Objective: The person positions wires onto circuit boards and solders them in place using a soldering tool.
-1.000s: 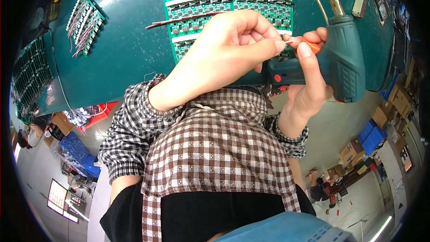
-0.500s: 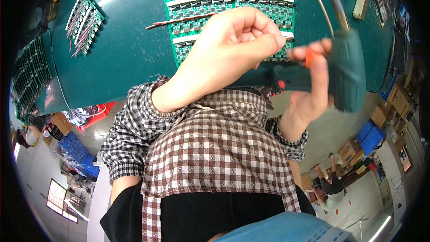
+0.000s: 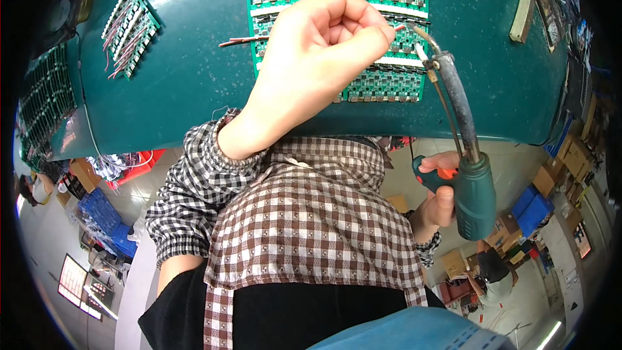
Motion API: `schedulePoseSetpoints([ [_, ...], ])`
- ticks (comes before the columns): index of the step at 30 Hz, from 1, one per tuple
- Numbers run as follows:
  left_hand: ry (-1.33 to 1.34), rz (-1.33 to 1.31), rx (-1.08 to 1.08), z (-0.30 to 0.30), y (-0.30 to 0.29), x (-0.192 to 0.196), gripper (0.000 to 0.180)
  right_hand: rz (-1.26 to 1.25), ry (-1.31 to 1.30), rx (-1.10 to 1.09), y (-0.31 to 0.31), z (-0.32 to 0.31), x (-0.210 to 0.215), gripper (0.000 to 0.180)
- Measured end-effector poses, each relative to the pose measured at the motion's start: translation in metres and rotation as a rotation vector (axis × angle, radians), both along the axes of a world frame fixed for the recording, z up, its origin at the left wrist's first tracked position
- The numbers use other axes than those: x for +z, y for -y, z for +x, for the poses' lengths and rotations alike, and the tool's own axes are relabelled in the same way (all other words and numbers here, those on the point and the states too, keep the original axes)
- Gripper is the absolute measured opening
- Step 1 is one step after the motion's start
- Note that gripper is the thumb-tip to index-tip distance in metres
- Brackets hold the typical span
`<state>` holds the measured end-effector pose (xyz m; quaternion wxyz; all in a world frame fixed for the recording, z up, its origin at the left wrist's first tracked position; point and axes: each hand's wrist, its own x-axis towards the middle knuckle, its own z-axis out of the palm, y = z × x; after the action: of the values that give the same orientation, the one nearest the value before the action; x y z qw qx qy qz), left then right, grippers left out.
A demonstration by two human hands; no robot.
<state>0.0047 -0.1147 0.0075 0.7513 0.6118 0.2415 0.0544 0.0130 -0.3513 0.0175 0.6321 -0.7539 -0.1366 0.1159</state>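
Soldering gun (image 3: 472, 194) sits in the right hand's (image 3: 439, 196) closed grip, tip just beyond the left hand (image 3: 317, 58), whose grip pinches a thin wire (image 3: 403, 26) over the green circuit panel (image 3: 337, 0) on the counter (image 3: 181, 78). Best practice: steady the wire, touch briefly.

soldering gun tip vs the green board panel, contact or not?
Cannot tell. In the head view the soldering gun, held in the right hand, has its tip ending beside the left hand over the green board panel; no gap or contact shows.
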Motion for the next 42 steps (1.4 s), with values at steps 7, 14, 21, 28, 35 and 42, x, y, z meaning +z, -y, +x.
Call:
schedulePoseSetpoints([
  [7, 0.018, -0.001, 0.0, -0.0001, -0.0003, -0.0004, 0.01, -0.003, -0.046, 0.002, 0.0023, 0.0002, 0.0024, 0.05],
  [14, 0.016, 0.0, 0.01, 0.0006, -0.0002, -0.0014, 0.01, -0.007, -0.042, 0.019, 0.0056, 0.0001, -0.0007, 0.048],
  [21, 0.017, -0.019, 0.002, 0.0011, 0.0003, -0.0045, 0.011, 0.019, -0.08, -0.026, 0.0043, -0.001, -0.0019, 0.048],
  [28, -0.004, -0.035, -0.012, 0.0002, -0.0004, -0.0029, 0.012, -0.027, -0.057, 0.001, 0.0079, -0.0013, -0.0031, 0.05],
  [35, 0.007, -0.031, 0.003, 0.0007, 0.0007, -0.0057, 0.011, -0.005, -0.089, -0.055, -0.0004, -0.0028, 0.0021, 0.048],
  [42, -0.021, -0.05, -0.005, 0.0004, -0.0004, -0.004, 0.011, -0.057, -0.014, 0.023, 0.004, 0.0, -0.0025, 0.047],
])
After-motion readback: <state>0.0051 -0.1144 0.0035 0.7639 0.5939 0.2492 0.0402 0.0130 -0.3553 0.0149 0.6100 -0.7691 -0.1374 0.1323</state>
